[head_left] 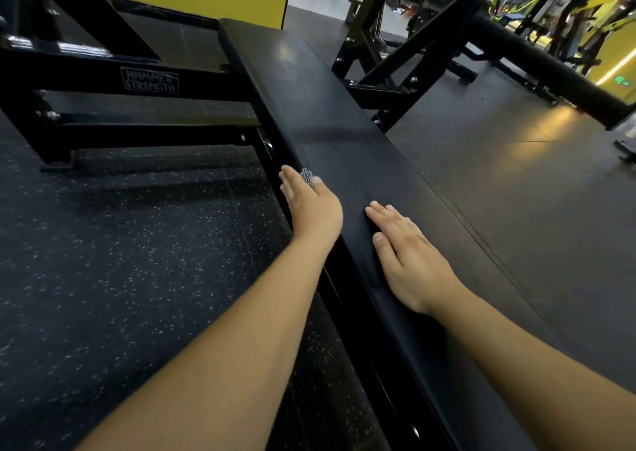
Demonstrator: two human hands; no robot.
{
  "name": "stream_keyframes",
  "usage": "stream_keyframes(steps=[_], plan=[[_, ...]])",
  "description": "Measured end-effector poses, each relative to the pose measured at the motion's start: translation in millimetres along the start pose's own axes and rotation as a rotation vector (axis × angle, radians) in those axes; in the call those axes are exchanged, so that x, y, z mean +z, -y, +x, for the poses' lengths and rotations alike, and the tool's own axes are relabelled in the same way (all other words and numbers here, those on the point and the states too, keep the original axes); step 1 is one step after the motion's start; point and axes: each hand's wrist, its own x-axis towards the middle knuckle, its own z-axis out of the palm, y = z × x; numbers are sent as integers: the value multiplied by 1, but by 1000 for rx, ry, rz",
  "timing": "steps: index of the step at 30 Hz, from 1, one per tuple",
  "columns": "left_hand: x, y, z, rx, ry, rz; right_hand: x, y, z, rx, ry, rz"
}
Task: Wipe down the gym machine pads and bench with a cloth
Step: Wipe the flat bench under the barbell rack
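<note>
Your 2 hands are down on the long black bench (330,113); your left hand (315,206) sits at its left edge, fingers curled over the side, with a small scrap of patterned grey cloth (307,176) showing between them, so it grips the cloth; your right hand (409,258) lies flat on the top, fingers straight and together, holding nothing; the black machine frame (151,80) stands to the left on the speckled floor (120,244).
</note>
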Motion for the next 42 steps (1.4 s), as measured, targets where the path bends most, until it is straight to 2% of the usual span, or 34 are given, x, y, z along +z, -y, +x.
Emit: stream_keyframes(steps=[8, 11, 15, 19, 22, 27, 31, 35, 42], plan=[[10, 27, -129, 30, 34, -80, 0, -3, 0, -15, -1, 2], [9, 29, -144, 1, 61, -127, 0, -2, 0, -19, -5, 6], [6, 18, -108, 35, 68, -82, -1, -3, 1, -15, -11, 11], [0, -1, -19, 27, 14, -8, -1, -1, 2, -10, -28, 10], [-7, -10, 28, -1, 48, 13, -1, 0, 1, -3, -19, 11], [-9, -9, 31, -15, 65, 31, 0, -1, 0, -3, -16, 7], [-7, -7, -8, -32, 75, 24, -2, -2, 1, -9, -11, -7], [-1, 11, -86, -13, 113, 9, -5, -1, 1, -18, 43, -61], [-3, 22, -174, -117, 210, -74, -20, -2, -46, 7, 65, -63]])
